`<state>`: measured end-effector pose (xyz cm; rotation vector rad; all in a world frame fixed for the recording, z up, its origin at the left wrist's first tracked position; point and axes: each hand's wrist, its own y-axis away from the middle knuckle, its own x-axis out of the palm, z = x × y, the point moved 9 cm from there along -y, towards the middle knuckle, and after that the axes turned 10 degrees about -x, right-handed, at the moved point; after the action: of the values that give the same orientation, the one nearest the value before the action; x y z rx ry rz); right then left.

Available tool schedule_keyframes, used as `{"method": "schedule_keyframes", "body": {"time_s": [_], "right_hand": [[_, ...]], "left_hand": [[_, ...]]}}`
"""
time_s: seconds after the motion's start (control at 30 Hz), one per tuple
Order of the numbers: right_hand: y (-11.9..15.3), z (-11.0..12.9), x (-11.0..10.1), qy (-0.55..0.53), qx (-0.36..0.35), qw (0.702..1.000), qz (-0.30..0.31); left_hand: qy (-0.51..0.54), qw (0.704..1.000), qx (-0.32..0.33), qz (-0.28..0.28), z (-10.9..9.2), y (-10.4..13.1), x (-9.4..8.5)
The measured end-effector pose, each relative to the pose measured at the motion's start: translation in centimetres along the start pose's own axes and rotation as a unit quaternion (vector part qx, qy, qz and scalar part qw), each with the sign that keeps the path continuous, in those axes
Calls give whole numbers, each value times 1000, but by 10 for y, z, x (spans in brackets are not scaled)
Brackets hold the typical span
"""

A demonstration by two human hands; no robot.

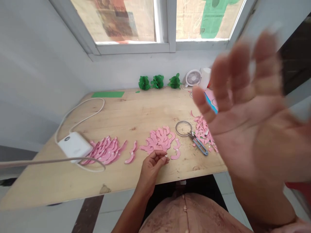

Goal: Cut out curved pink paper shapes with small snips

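My left hand [152,165] is near the table's front edge, with thumb and forefinger pinching a small white piece [166,156], too small to name. Just beyond it is a heap of curved pink paper pieces [159,137]. Right of the fingers lies a wavy pink paper piece [176,150] with small white spots. My right hand [252,116] is raised close to the camera, palm showing and fingers spread; it is blurred and holds nothing visible. Thread snips [199,144] with grey-blue handles lie beside a roll of tape or ring [183,128].
More pink strips [107,150] lie at left beside a white power bank [74,146] with a cable. Pink scraps [202,129] lie at right, partly behind my right hand. Green paper ornaments [157,82] and a small fan [193,77] stand along the wall.
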<state>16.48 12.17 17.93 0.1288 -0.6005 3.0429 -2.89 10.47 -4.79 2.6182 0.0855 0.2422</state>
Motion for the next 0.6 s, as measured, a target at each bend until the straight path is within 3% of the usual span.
{"method": "schedule_keyframes", "body": {"time_s": [0.07, 0.13, 0.23, 0.3, 0.47, 0.6], "right_hand": [[4, -24, 7, -79, -9, 997, -19], [18, -67, 10, -103, 32, 994, -10], [51, -132, -5, -4, 93, 996, -10], [71, -157, -16, 91, 97, 991, 4], [94, -170, -11, 303, 16, 948, 95], [96, -171, 4, 397, -43, 906, 143]], "left_hand": [[-7, 1000, 10, 0, -1, 0, 2], [-7, 1000, 16, 2, -2, -1, 4], [3, 1000, 13, 10, -1, -2, 8], [10, 1000, 10, 14, 1, -3, 10], [8, 1000, 16, 9, 2, -5, 12], [-9, 1000, 23, 3, 4, -6, 11]]}}
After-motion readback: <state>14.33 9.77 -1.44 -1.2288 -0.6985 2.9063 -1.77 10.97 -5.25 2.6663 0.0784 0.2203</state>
